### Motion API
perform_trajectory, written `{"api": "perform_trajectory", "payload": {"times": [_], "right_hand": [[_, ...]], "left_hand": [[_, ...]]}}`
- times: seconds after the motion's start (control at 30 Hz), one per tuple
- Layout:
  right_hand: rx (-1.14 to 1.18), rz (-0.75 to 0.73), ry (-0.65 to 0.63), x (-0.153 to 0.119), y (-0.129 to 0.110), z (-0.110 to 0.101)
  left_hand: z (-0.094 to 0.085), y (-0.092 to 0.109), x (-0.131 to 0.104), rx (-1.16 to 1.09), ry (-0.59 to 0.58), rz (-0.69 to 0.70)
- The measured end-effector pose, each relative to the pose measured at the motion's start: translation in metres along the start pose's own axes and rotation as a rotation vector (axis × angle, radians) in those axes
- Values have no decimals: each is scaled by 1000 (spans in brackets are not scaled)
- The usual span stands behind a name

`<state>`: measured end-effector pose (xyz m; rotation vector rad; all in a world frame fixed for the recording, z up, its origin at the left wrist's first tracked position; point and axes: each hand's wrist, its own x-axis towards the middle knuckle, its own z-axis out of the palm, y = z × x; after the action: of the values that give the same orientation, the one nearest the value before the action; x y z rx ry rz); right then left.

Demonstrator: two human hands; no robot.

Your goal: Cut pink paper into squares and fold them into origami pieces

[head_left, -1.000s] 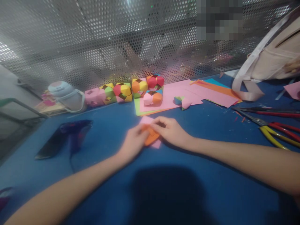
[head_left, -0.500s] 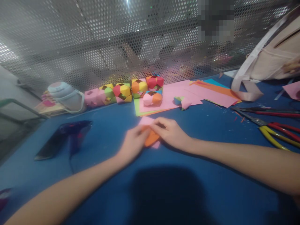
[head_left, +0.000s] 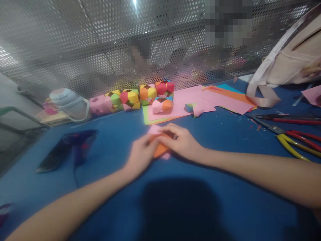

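Where mesh screen (head_left: 75, 50) backs blue table (head_left: 225, 174)

Blue bench (head_left: 225, 174), perforated metal screen along the far edge. Lying on it: dark phone (head_left: 65, 150) at left, pale lidded bottle (head_left: 69, 104) on its side far left, row of multicolour origami balls (head_left: 132, 97) by the screen, stack of pink, green and orange paper sheets (head_left: 190, 102), small folded paper piece (head_left: 194, 109) at the stack's edge. Right side: red- and yellow-handled pliers (head_left: 292, 135), beige bag (head_left: 288, 63) at the far corner. Centre: orange folded paper (head_left: 160, 149) on a pink sheet (head_left: 154, 129), under both hands.
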<state>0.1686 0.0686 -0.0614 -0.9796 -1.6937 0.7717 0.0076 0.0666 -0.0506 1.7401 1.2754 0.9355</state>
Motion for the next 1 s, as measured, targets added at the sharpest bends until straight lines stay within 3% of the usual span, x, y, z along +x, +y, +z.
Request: {"api": "perform_trajectory", "payload": {"times": [0.33,0.67,1.0], "right_hand": [[-4,55,23,2,2,2],[-19,32,-5,0,2,1],[-5,123,36,5,8,-2]], "left_hand": [[-1,-5,2,-55,106,27],[-4,-12,5,-128,88,-31],[-5,-21,13,-222,216,-42]]}}
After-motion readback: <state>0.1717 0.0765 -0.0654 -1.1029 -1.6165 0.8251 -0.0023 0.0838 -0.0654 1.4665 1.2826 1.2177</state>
